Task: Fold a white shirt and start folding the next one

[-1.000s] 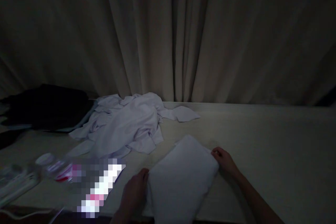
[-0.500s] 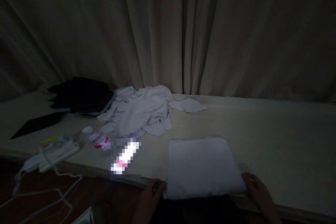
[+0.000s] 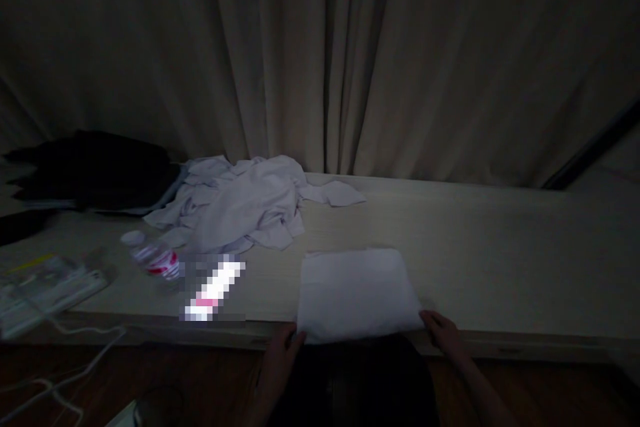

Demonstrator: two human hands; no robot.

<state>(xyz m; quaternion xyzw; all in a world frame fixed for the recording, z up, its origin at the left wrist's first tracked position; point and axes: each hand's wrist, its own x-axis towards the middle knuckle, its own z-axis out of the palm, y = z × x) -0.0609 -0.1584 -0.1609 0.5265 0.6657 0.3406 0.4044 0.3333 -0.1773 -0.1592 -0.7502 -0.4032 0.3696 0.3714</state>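
Note:
A neatly folded white cloth lies at the front edge of the pale table, its near side reaching just past the edge. My left hand pinches its near left corner. On the other side, my right hand grips the near right corner between thumb and fingers. Farther back sits a crumpled heap of white cloth, touched by neither hand. The room is dim, so the folded cloth's exact kind cannot be made out.
Left of the heap is a stack of dark cloth. A plastic bottle lies near a blurred-out bright object. White cables hang over the table edge at far left. A curtain hangs behind the table.
The view has swung to the right, so everything appears shifted left. Both hands keep hold of the folded cloth's near corners, and the cloth stays at the table's edge.

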